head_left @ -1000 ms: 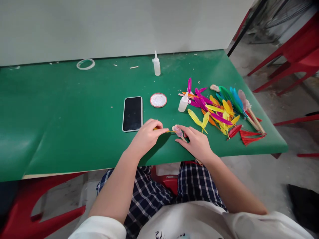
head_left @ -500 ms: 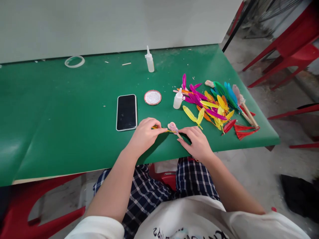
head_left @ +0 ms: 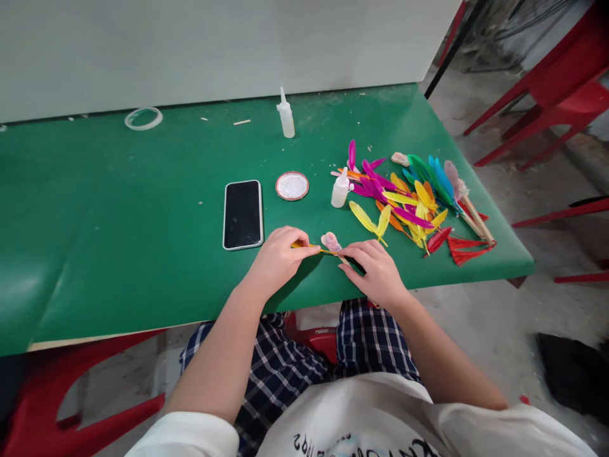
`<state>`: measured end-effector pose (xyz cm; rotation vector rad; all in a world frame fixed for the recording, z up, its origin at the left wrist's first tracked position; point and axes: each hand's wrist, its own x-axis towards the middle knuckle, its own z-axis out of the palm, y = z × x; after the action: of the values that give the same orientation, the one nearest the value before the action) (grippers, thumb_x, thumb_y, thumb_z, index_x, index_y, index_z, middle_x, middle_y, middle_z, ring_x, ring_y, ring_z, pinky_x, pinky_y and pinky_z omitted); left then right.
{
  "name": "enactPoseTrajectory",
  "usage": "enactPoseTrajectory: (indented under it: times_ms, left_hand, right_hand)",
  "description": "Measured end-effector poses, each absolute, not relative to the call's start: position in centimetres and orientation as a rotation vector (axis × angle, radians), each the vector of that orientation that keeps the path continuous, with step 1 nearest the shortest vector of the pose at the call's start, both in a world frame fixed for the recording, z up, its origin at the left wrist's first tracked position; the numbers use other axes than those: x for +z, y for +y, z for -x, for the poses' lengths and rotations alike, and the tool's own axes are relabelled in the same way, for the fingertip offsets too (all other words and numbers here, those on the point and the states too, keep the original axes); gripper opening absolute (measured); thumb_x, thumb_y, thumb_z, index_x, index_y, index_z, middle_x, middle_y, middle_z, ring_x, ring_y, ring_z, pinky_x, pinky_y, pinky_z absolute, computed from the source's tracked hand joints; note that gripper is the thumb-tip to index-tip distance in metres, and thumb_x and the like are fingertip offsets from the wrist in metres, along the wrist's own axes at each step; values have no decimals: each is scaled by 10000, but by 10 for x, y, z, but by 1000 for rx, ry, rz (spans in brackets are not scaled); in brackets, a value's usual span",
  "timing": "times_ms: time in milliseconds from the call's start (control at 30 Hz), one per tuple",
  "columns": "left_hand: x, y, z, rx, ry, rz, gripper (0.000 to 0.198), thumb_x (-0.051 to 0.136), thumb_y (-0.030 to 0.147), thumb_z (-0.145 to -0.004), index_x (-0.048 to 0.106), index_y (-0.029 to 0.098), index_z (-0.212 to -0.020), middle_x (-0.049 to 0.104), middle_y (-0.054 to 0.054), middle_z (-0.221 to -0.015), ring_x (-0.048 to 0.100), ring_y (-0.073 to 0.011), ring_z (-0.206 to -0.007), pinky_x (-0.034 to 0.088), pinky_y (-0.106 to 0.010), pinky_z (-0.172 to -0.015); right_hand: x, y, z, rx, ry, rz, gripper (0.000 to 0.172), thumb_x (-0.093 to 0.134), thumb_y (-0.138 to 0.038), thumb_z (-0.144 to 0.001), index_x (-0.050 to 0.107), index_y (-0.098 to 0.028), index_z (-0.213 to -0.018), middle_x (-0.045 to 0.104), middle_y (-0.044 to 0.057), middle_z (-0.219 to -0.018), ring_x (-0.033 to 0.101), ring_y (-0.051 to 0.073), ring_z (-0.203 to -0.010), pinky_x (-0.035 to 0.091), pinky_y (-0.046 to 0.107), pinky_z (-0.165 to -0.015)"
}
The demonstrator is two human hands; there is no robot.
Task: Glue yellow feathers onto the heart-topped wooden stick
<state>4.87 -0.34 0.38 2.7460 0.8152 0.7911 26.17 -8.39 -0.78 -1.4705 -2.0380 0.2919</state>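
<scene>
My left hand (head_left: 280, 257) pinches a yellow-orange feather (head_left: 301, 245) between thumb and fingers, most of it hidden by them. The thin quill points right and reaches the neck of a small wooden stick with a pinkish, patterned oval head (head_left: 330, 242). Around the stick's lower part are the thumb and fingers of my right hand (head_left: 375, 270), close to the quill's tip. Whether the quill touches the stick or lies just above it, I cannot tell. Just beyond my right hand stands a small white squeeze bottle (head_left: 339, 190), beside a pair of yellow feathers (head_left: 371, 220).
Colourful feathers (head_left: 380, 181) are heaped on the right of the green table (head_left: 118, 254), near sticks and a red tassel (head_left: 469, 249). A phone (head_left: 242, 214), a round lid-like disc (head_left: 292, 186), another squeeze bottle (head_left: 286, 119) and a tape roll (head_left: 143, 119) lie farther left or back.
The feather's quill has shifted slightly down along the stick's neck, closer to my right fingertips. Both hands otherwise stay nearly in place.
</scene>
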Motion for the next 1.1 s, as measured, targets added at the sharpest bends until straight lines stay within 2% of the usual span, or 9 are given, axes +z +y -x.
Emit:
enactPoseTrajectory:
  times_ms: [333, 533, 867, 1100]
  left_hand:
    - [2, -4, -49, 683, 834, -2769, 220, 484, 159, -868, 681, 242, -921, 595, -41, -886, 496, -155, -823, 408, -308, -725]
    - [0, -4, -49, 589, 865, -2799, 251, 457, 114, -865, 659, 232, -955, 622, -35, -942, 517, -168, -864, 393, -309, -714]
    - [4, -10, -59, 488, 797, -2793, 291, 426, 79, -872, 619, 226, -1032, 639, -20, -987, 547, -154, -907, 368, -338, -825]
    - [2, -11, -59, 504, 781, -2817, 272, 430, 122, -889, 626, 235, -1040, 652, -19, -942, 547, -152, -861, 374, -311, -752]
  right_hand:
    - [-11, -84, -261, 246, -2071, 1466, 281, 503, -223, -838, 631, -278, -1082, 619, 49, -980, 507, 202, -877, 479, 369, -785]
    - [-12, -84, -260, 220, -2075, 1461, 277, 510, -206, -832, 643, -254, -1071, 618, 55, -983, 496, 194, -874, 480, 355, -784]
    - [-13, -82, -260, 170, -2085, 1437, 264, 518, -186, -824, 658, -243, -1040, 615, 64, -969, 500, 194, -861, 485, 351, -765]
    - [-10, -83, -260, 247, -2060, 1461, 358, 510, -189, -830, 529, -208, -1187, 631, 59, -992, 519, 199, -890, 470, 361, -803]
